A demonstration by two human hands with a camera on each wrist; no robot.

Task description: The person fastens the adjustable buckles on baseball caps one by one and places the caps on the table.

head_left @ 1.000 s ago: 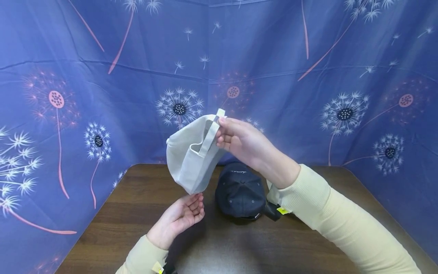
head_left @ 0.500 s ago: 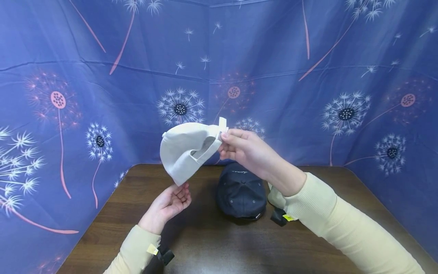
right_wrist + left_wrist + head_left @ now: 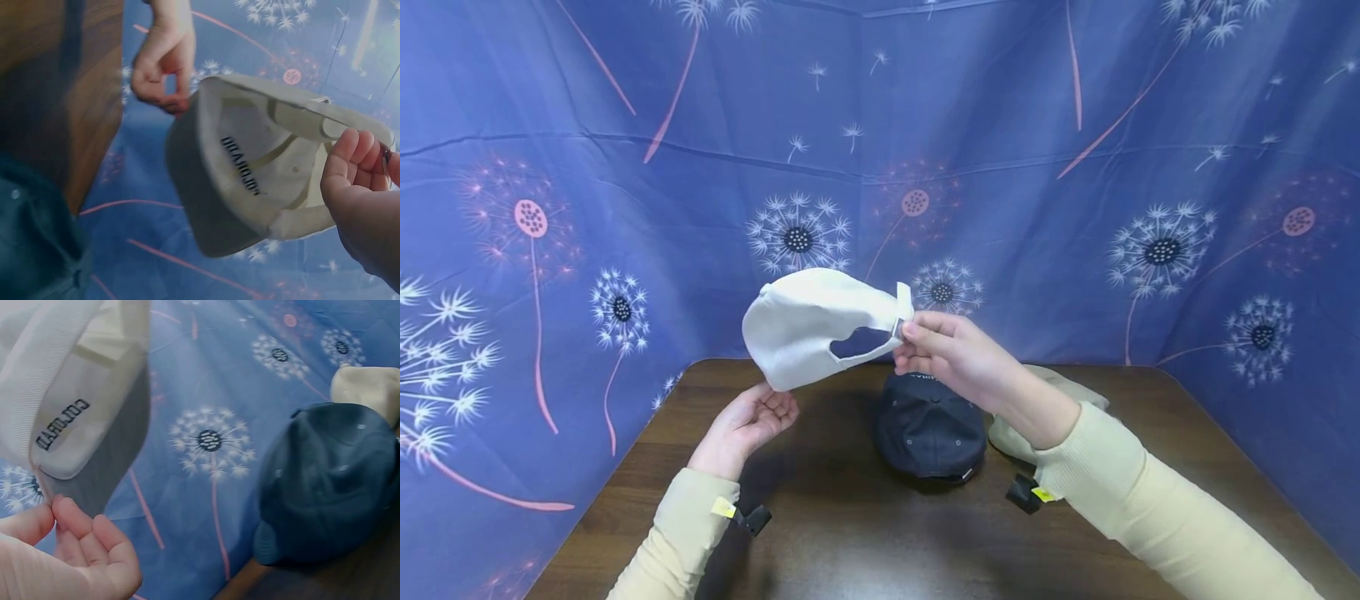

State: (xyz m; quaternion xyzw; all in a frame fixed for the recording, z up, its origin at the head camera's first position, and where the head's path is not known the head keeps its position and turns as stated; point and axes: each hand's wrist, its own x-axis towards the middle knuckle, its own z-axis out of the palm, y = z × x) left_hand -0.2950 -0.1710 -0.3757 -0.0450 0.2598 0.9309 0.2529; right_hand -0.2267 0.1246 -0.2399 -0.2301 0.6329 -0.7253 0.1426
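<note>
A white baseball cap [image 3: 808, 321] is held up above the table between both hands, its back opening facing the head camera. My right hand [image 3: 958, 354] pinches the adjustable strap [image 3: 904, 304] by its metal buckle. At the cap's lower left, my left hand [image 3: 748, 425] pinches the edge of the brim [image 3: 94, 487] between thumb and fingers. Both wrist views look into the hollow of the cap, where dark stitched lettering [image 3: 240, 165] shows in reverse. Below it, a dark navy cap [image 3: 931, 429] sits on the table.
A beige cap [image 3: 1022, 433] lies right of the navy one, partly hidden by my right forearm. The brown wooden table [image 3: 865, 533] is backed by blue curtains [image 3: 1030, 250] with a dandelion print.
The white cap has turned from steeply tilted to nearly level, its back opening spreading wider. My left hand has moved left and up; my right hand has moved right and lower.
</note>
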